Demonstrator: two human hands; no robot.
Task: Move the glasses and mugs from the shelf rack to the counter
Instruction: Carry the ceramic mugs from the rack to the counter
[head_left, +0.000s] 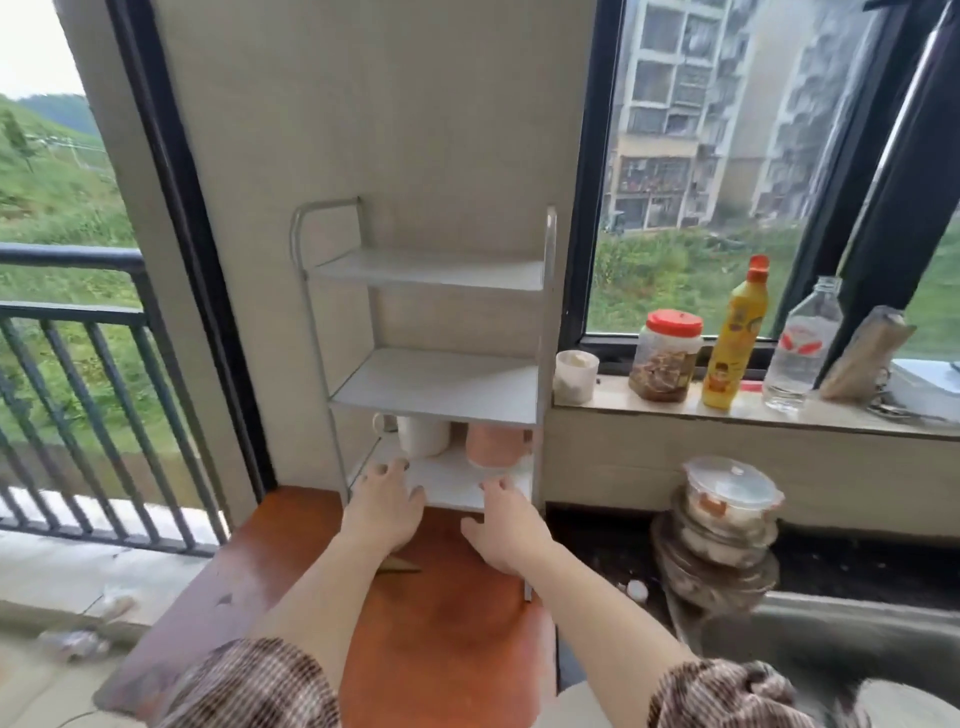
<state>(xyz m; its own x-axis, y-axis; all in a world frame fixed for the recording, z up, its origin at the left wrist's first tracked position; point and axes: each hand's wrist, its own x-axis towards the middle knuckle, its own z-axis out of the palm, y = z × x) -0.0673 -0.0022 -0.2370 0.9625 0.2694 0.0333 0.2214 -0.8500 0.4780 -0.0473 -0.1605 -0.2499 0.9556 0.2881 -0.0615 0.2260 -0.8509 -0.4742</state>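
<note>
A white three-tier shelf rack (436, 389) stands against the wall on a reddish-brown counter (447, 623). Its two upper shelves are bare. On the bottom shelf stand a white mug (422, 435) on the left and a pink mug (494, 446) on the right. My left hand (383, 506) reaches toward the bottom shelf with spread fingers, its tips at the shelf's front edge below the white mug. My right hand (506, 525) reaches in beside it, fingers relaxed, just short of the pink mug. Neither hand holds anything.
The window sill (675, 405) right of the rack carries a white cup (575, 376), a red-lidded jar (666, 356), a yellow bottle (735, 338) and a clear bottle (802, 345). Stacked lidded bowls (724, 525) sit by a sink (831, 639). A balcony railing (78, 389) is on the left.
</note>
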